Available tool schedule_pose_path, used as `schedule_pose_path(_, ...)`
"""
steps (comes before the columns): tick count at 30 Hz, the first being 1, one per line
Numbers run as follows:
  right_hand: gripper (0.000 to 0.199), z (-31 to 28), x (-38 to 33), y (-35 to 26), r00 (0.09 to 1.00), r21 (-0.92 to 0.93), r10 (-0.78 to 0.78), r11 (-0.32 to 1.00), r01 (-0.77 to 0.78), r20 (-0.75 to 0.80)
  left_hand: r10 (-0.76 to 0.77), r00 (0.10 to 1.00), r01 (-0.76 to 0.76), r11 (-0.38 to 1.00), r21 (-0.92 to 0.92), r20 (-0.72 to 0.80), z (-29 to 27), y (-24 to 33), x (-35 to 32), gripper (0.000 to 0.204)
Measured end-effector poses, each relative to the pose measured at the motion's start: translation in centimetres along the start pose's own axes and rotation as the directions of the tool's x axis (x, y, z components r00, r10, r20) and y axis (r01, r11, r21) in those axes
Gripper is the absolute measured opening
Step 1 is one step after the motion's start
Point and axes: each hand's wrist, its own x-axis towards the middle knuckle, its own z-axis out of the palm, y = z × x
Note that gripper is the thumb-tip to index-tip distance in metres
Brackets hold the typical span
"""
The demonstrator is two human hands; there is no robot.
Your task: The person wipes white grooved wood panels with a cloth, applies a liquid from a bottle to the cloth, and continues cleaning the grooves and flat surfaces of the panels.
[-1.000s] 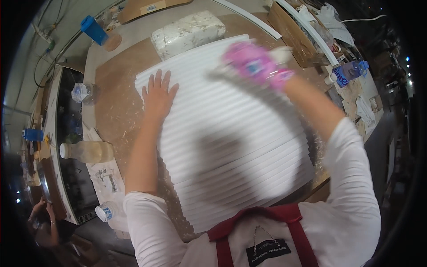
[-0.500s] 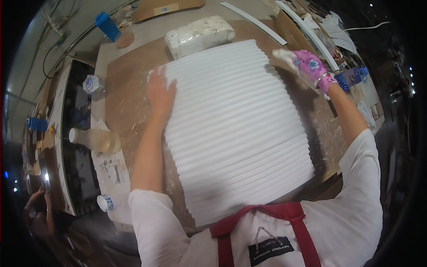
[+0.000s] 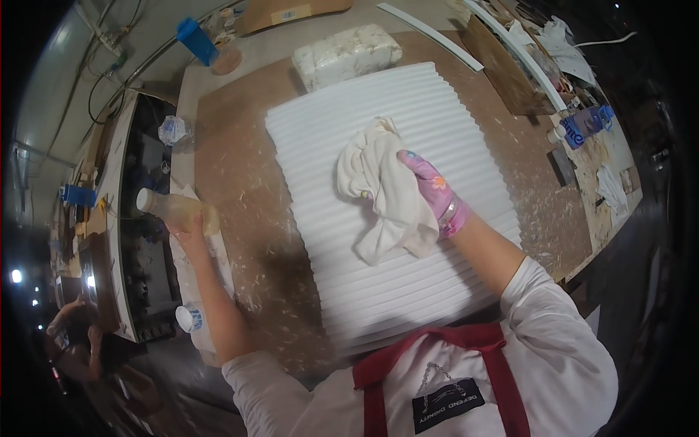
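Observation:
A white ridged panel lies on a brown work board in front of me. My right hand, in a pink flowered glove, is closed around a bunched white cloth over the middle of the panel. Folds of the cloth hide part of the panel's ridges and some of my fingers. At the left edge of the table, my bare left hand grips a translucent bottle with a white cap and cloudy yellowish liquid. The bottle is tilted, with its cap pointing away to the left.
A plastic-wrapped white block sits beyond the panel. A blue container stands at the far left, and a crumpled clear bottle is nearer. Long white strips and a blue-labelled bottle lie to the right. A white-and-blue tub is at near left.
My left hand has left the panel's far left edge and taken hold of the bottle. My gloved right hand has swung in from the right, bringing the white cloth over the panel.

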Motion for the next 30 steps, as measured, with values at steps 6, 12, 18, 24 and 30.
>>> schedule_pose_path(6, 0.045, 0.1, -1.5, -1.4, 0.980, -0.500, -0.178, 0.859, 0.108, -0.094, 0.006, 1.000, -0.010, 0.970, 0.243, 0.017, 3.3, 5.4, -0.9, 0.077)
schedule_pose_path(12, 0.029, -2.3, -4.1, -2.5, 0.892, -0.958, -0.427, 0.286, -0.026, -0.152, 0.243, 0.866, -0.343, 0.925, 0.164, 0.437, 6.2, 18.0, -7.8, 0.070)
schedule_pose_path(18, 0.026, -0.6, -4.0, -4.3, 0.929, -0.533, -0.313, 0.829, 0.167, -0.197, 0.332, 0.764, -0.461, 0.881, 0.107, 0.553, 7.7, 21.5, -11.3, 0.069)
schedule_pose_path(24, 0.054, -0.8, -5.1, -2.2, 0.977, -0.117, -0.210, 0.972, 0.205, -0.032, 0.487, 0.555, -0.744, 0.652, 0.142, 0.675, 8.4, 24.9, -12.7, 0.072)
schedule_pose_path(30, 0.055, -0.6, -5.7, -0.3, 0.999, 0.329, -0.035, 0.944, 0.023, 0.032, 0.464, 0.442, -0.860, 0.462, 0.215, 0.768, 8.9, 27.0, -11.9, 0.069)
